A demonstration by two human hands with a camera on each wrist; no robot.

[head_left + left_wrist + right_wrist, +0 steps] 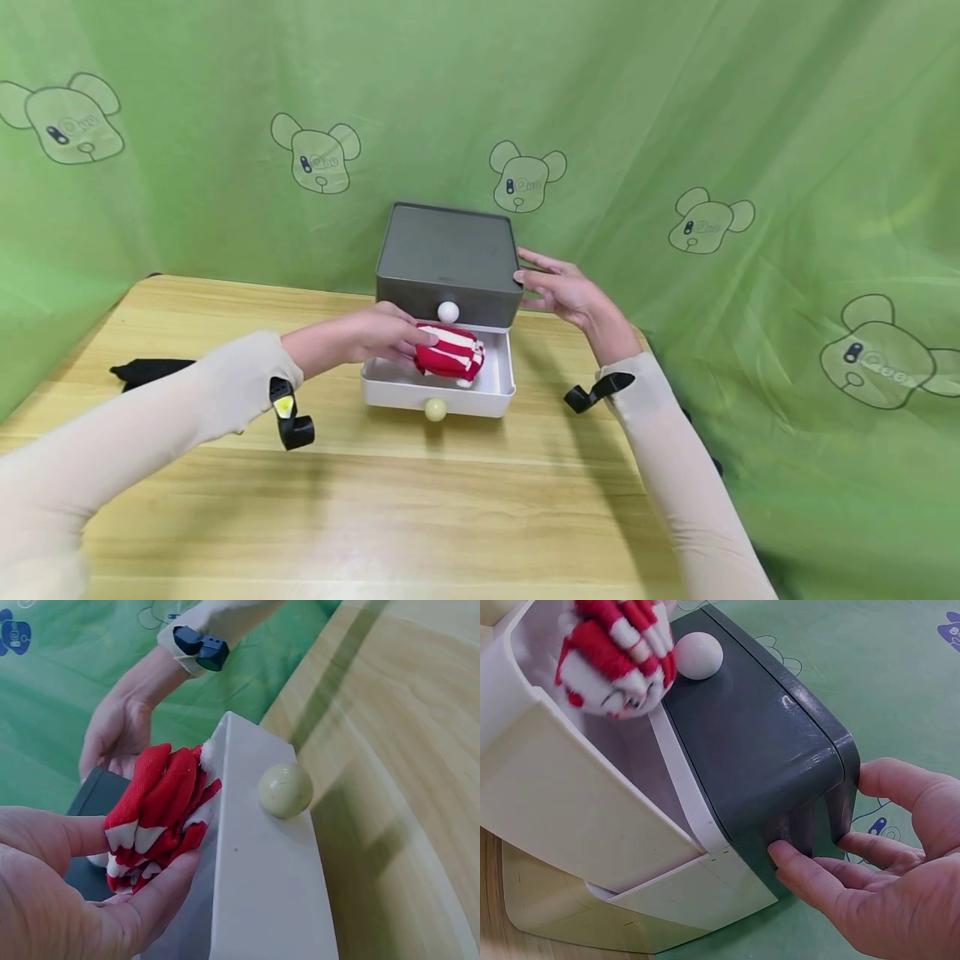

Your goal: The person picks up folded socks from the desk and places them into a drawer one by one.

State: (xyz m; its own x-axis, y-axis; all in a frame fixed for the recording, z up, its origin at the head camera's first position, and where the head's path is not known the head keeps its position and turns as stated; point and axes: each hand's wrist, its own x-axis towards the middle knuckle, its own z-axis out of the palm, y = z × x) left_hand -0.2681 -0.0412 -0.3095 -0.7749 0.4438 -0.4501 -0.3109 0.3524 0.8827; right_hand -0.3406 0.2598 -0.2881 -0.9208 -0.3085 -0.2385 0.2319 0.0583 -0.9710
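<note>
The right hand point(900, 889) is touching the gray drawer point(757, 742); a red-and-white plush toy point(600, 660) is showing before its front.

green curtain point(450, 67) printed with bear faces point(318, 171) behind a wooden table point(420, 517), a black object point(150, 371) on its left side

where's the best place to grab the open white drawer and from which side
I'd pinch the round yellowish knob, coming straight from the front: it juts from the middle of the white drawer's front panel, and nothing covers it there.
</note>
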